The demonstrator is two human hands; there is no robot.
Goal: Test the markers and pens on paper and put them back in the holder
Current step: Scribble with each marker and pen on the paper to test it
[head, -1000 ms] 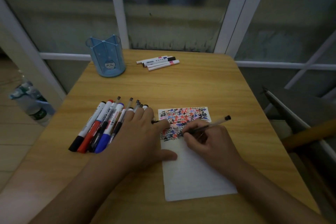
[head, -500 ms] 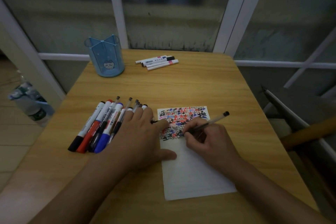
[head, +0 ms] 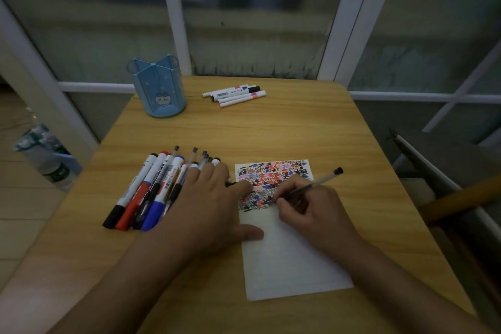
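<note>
A white sheet of paper [head: 287, 257] lies on the wooden table [head: 271, 133], its upper part covered in red, blue and black scribbles. My right hand [head: 309, 211] grips a clear black-capped pen [head: 317, 180] with the tip on the scribbled area. My left hand [head: 211, 206] lies flat, fingers spread, pressing the paper's left edge; a small dark cap shows by its index finger. A bunch of markers and pens [head: 147, 190] lies left of that hand. The blue holder [head: 160, 87] stands at the far left, with nothing visible inside it.
Several white markers [head: 234, 95] lie at the table's far edge near a window frame. A plastic water bottle [head: 46, 157] stands on the floor to the left. A chair with a wooden rail [head: 458, 198] is at the right.
The pen's tip has shifted slightly over the scribbles in my right hand. My left hand has stayed in place.
</note>
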